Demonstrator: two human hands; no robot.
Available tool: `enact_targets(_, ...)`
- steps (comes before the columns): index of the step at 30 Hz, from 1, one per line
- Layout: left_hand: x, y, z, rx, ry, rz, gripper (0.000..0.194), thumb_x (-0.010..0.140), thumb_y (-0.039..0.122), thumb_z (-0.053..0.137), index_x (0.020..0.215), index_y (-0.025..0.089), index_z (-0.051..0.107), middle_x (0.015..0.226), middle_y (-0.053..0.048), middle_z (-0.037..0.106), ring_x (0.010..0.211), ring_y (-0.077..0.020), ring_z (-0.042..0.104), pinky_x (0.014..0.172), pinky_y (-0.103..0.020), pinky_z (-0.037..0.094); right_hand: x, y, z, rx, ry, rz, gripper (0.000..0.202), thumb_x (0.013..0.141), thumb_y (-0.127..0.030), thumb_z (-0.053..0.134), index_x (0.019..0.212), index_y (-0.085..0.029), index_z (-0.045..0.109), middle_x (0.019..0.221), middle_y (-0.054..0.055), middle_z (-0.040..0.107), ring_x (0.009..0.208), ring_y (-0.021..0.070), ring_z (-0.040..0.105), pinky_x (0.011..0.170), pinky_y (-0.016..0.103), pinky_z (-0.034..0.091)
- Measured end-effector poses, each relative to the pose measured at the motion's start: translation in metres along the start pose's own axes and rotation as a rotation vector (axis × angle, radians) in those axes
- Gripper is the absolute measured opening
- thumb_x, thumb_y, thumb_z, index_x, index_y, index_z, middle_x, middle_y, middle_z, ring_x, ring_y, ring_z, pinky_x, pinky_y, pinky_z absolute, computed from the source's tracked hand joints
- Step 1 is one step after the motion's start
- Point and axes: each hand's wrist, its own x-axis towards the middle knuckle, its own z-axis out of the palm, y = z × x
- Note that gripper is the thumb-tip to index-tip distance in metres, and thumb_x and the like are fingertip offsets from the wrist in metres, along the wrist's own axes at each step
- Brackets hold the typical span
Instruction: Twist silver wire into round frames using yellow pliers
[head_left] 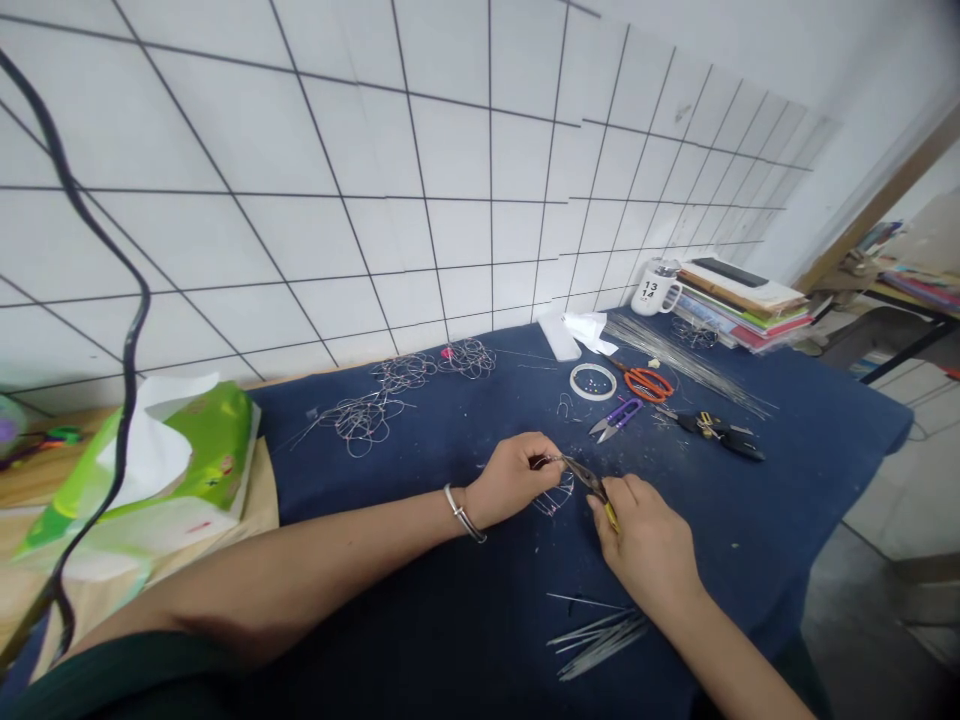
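Several wire tangles [406,373] beyond left hand [517,478]; purple snips [619,418] beyond pliers [589,480].

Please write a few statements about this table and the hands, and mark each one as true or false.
1. The right hand holds the pliers. True.
2. The bracelet is on the right arm. False: the bracelet is on the left arm.
3. The mug stands beside the books. True.
4. The purple snips are in the left hand. False: the purple snips lie on the blue cloth.
5. The tissue pack is green. True.
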Motion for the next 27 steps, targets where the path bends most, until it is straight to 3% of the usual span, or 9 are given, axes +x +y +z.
enact_targets(7,0.006,-0.008,-0.006,-0.270,-0.054,-0.192,0.021,0.076,0.031,0.054,0.076,0.011,0.061,0.066,0.000,0.054,0.057,-0.0071,0.045,0.055,-0.019,0.036,0.014,0.028,0.001,0.133,-0.094,0.023,0.018,0.082,-0.030,0.045,0.092,-0.018,0.055,0.084,0.005,0.057,0.083,0.0175,0.053,0.070,0.027,0.039)
enact_targets(12,0.009,-0.012,-0.009,-0.393,0.006,-0.266,0.025,0.074,0.036,0.057,0.077,0.012,0.060,0.068,0.000,0.054,0.058,-0.0070,0.045,0.056,-0.020,0.037,0.068,0.050,0.015,0.264,-0.158,0.092,0.017,0.079,-0.028,0.047,0.090,-0.020,0.057,0.081,0.002,0.061,0.074,0.0154,0.055,0.065,0.024,0.039)
enact_targets(18,0.013,-0.013,-0.013,-0.457,0.052,-0.297,0.024,0.073,0.035,0.058,0.077,0.012,0.061,0.065,0.001,0.052,0.056,-0.0060,0.041,0.054,-0.019,0.033,0.142,0.048,0.047,0.206,-0.261,0.049,0.017,0.075,-0.027,0.052,0.090,-0.021,0.058,0.084,0.001,0.064,0.076,0.0149,0.056,0.066,0.022,0.038)
enact_targets(22,0.015,-0.016,-0.015,-0.509,0.043,-0.317,0.023,0.072,0.033,0.059,0.079,0.011,0.061,0.068,0.001,0.052,0.058,-0.0061,0.042,0.056,-0.019,0.035,0.159,0.044,0.065,0.135,-0.307,0.006,0.022,0.073,-0.028,0.054,0.094,-0.021,0.058,0.090,0.003,0.064,0.082,0.0164,0.056,0.070,0.024,0.037)
enact_targets(27,0.016,-0.016,-0.016,-0.524,0.022,-0.316,0.021,0.073,0.031,0.059,0.079,0.011,0.060,0.068,0.000,0.053,0.059,-0.0062,0.043,0.057,-0.019,0.036,0.165,0.038,0.067,0.049,-0.356,-0.054,0.023,0.076,-0.026,0.051,0.097,-0.021,0.057,0.097,0.007,0.061,0.090,0.0203,0.055,0.073,0.027,0.037)
